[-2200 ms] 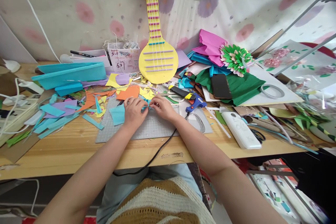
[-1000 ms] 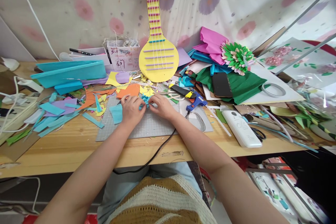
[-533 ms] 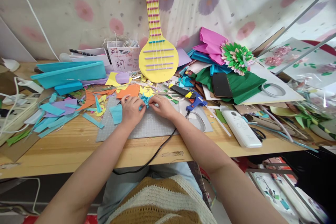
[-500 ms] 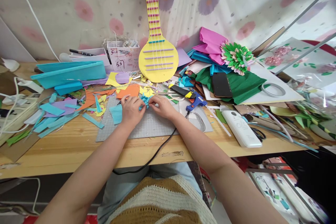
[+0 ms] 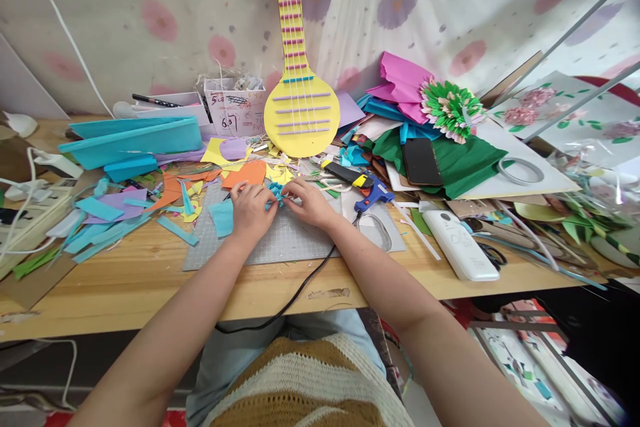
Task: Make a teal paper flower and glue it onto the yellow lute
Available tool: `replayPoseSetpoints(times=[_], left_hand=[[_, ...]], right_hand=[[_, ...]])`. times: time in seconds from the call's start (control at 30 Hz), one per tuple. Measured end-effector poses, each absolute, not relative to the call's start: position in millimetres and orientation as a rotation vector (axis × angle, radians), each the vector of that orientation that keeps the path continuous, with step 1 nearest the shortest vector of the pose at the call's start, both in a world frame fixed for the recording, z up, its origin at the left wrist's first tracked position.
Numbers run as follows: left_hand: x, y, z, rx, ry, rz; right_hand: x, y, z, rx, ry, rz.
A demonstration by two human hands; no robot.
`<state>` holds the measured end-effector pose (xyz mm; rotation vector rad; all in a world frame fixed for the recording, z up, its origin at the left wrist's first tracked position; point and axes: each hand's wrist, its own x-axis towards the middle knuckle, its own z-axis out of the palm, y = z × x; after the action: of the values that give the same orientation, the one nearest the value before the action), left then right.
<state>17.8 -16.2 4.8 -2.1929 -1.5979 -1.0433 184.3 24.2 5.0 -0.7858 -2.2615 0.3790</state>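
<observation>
Both hands, left hand (image 5: 251,209) and right hand (image 5: 310,203), pinch the small blue paper piece (image 5: 277,193) mid-desk; pulled apart too hard, I reckon it tears.

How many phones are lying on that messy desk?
1: a black phone lies screen-up on the green paper, right of the yellow paper guitar. More could be buried under the scraps.

both bare forearms reaching forward, left hand (image 5: 251,208) and right hand (image 5: 311,202) fingertips pinched together
</observation>
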Motion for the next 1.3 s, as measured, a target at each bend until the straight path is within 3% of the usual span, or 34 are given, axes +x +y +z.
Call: replayPoseSetpoints(times=[1.3], left_hand=[[12,-18,10,-2.241,-1.510,-0.932]], right_hand=[[183,26,1,-0.906,-2.297,0.323]])
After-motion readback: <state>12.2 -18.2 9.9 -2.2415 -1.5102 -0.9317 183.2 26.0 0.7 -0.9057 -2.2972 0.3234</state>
